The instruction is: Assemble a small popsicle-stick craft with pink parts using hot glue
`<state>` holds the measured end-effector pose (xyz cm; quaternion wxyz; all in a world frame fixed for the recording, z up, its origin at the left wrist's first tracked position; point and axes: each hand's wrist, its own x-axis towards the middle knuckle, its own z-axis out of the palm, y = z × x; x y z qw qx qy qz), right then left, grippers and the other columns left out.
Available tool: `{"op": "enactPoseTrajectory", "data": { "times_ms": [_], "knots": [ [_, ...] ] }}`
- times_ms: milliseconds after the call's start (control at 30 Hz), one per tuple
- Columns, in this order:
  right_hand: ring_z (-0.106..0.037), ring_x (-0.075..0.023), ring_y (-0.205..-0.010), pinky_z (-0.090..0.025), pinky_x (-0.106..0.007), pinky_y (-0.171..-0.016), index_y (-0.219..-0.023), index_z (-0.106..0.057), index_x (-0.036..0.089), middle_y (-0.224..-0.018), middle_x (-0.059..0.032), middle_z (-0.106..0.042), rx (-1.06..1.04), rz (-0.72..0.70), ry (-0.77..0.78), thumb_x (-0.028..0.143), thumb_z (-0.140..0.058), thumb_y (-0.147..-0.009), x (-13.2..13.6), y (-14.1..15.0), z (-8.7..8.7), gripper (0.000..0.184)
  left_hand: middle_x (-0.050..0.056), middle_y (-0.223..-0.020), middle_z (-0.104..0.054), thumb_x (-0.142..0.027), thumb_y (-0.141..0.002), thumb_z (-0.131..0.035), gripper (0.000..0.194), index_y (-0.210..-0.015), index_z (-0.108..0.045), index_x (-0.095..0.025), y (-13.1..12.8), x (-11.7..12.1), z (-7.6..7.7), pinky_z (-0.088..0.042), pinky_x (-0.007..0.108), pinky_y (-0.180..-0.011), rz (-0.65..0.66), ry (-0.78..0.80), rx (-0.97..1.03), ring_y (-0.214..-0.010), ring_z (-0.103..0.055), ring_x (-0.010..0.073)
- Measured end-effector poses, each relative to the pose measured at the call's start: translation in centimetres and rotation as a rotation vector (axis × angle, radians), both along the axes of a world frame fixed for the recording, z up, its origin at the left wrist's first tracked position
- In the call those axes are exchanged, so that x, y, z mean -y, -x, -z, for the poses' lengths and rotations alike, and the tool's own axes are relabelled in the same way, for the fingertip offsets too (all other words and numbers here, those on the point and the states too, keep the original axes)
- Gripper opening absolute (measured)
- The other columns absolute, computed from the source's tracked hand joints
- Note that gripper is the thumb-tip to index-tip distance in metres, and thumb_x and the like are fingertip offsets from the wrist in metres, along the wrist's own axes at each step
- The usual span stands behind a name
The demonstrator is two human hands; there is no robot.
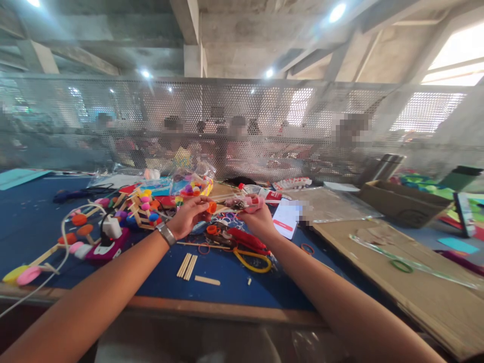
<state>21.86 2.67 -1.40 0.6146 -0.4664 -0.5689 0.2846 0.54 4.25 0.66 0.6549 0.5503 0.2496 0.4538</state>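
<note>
My left hand, with a metal-banded watch on its wrist, is closed around an orange bottle cap. Just to the right of it, my right hand grips a pink, partly see-through thing whose kind I cannot make out. Its left end points toward the cap; whether the two touch is unclear. Beneath the hands lie another orange cap, a red-handled tool, a yellow loop and a tangle of rubber bands. Nearer me are several wooden craft sticks.
At left, craft sticks carry colourful round pieces beside a purple power block with a white plug. A phone, a red-labelled bottle and a cardboard sheet lie right. A perforated screen stands behind.
</note>
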Motion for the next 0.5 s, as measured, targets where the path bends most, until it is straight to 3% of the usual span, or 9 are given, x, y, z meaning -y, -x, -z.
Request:
{"op": "enactPoseTrajectory", "data": {
  "times_ms": [500],
  "knots": [
    [-0.058, -0.0193, -0.070, -0.046, -0.032, -0.067, -0.081, -0.054, 0.021, -0.073, -0.0011, -0.063, 0.049, 0.029, -0.008, 0.020, -0.060, -0.054, 0.03, 0.03, 0.10, 0.028, 0.000, -0.079, -0.061, -0.024, -0.073, -0.074, 0.027, -0.096, -0.062, -0.016, 0.02, 0.03, -0.20, -0.047, 0.023, -0.062, -0.021, -0.016, 0.042, -0.065, -0.058, 0.0088]
  ]
}}
